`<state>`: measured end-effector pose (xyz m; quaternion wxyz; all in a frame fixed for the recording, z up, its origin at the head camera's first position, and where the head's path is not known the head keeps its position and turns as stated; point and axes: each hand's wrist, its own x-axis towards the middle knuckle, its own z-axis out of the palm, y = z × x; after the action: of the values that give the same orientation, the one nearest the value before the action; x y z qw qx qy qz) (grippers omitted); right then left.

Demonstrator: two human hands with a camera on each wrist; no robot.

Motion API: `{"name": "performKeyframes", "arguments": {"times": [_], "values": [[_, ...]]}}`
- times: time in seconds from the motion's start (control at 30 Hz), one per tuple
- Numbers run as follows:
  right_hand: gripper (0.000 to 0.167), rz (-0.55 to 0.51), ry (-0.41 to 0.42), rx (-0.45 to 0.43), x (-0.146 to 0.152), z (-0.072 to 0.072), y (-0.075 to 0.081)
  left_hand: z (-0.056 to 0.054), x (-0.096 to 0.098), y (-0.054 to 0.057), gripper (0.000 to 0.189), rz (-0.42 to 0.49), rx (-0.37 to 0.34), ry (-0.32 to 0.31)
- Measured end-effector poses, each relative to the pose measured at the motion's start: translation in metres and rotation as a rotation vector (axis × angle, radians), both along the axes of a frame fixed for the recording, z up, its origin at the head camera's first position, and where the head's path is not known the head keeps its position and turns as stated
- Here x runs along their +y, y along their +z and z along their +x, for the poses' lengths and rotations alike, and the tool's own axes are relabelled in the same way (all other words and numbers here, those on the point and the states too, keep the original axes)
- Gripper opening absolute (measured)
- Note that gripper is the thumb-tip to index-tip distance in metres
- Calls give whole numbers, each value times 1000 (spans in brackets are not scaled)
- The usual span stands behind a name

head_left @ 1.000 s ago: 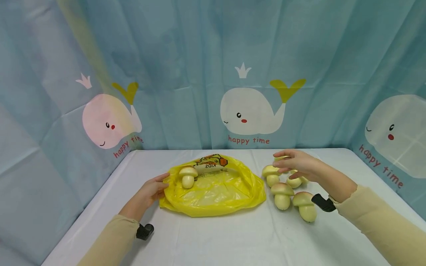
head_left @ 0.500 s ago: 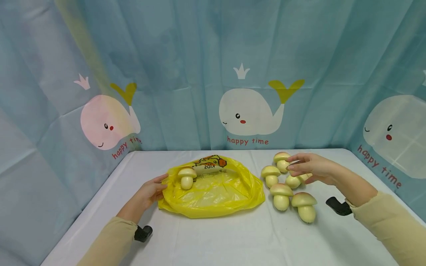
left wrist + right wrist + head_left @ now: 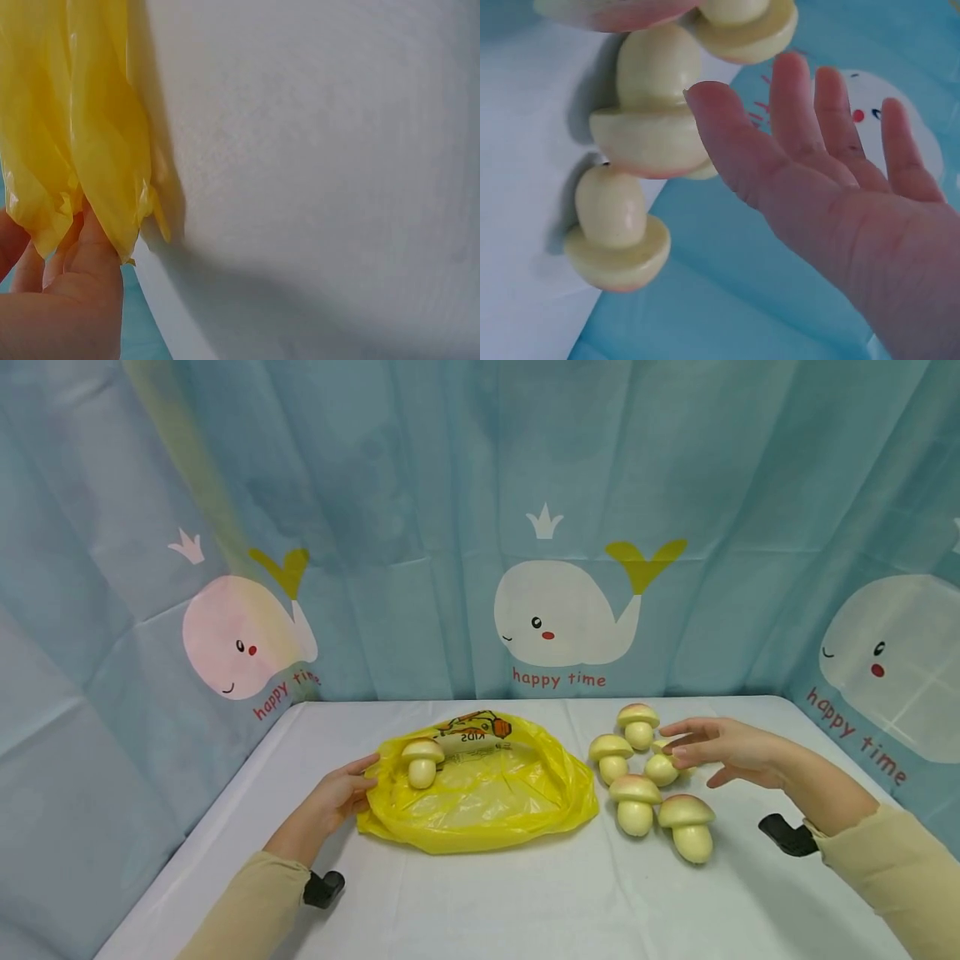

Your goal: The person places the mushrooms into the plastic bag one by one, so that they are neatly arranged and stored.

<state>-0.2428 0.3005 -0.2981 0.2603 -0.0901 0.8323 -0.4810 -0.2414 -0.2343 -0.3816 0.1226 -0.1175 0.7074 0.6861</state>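
In the head view a yellow plastic bag (image 3: 480, 839) lies with its mouth spread wide, and one toy mushroom (image 3: 422, 764) sits inside at its left. My left hand (image 3: 333, 802) rests against the bag's left edge, fingers fairly straight; in the left wrist view the yellow plastic (image 3: 105, 127) covers its fingertips. Over the right-hand group of toy mushrooms hovers my right hand (image 3: 742, 756), with fingers spread and nothing held. Its fingertips overlap a mushroom (image 3: 662, 768) at the back, and another beside it is mostly hidden. Below the right wrist view's thumb tip, a mushroom (image 3: 619, 251) hangs apart from the hand.
Several pale mushrooms with tan caps make up the group, among them a back one (image 3: 638, 727), a left one (image 3: 611, 760) and a front one (image 3: 688, 828). A white cloth (image 3: 510, 910) covers the table. Blue whale-print curtains (image 3: 420, 527) enclose its back and sides.
My right hand has drawn to the right and slightly down, uncovering the back mushroom. The left hand stays at the bag's edge, and the bag keeps its shape.
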Motion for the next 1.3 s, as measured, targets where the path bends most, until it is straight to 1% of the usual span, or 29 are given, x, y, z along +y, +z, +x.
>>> {"name": "performKeyframes", "arguments": {"times": [0.23,0.37,0.6,0.8,0.97,1.1,1.3], "values": [[70,10,51,-22,8,2,-8,-1,0,-1,59,6,-4,6],[70,10,51,-40,10,4,-11,-1,-1,-2,59,5,-6,7],[71,12,68,-22,16,6,-24,-1,-1,-2,58,-11,-13,14],[66,31,78,-25,22,7,-36,-1,-1,-4,58,-25,-10,6],[64,18,77,-24,24,10,-44,-1,-1,-3,58,-9,-6,-2],[66,18,74,-35,23,11,-49,0,-1,-3,59,2,-6,1],[73,34,98,-47,23,14,-52,-1,-1,-3,61,-2,-18,7]]}}
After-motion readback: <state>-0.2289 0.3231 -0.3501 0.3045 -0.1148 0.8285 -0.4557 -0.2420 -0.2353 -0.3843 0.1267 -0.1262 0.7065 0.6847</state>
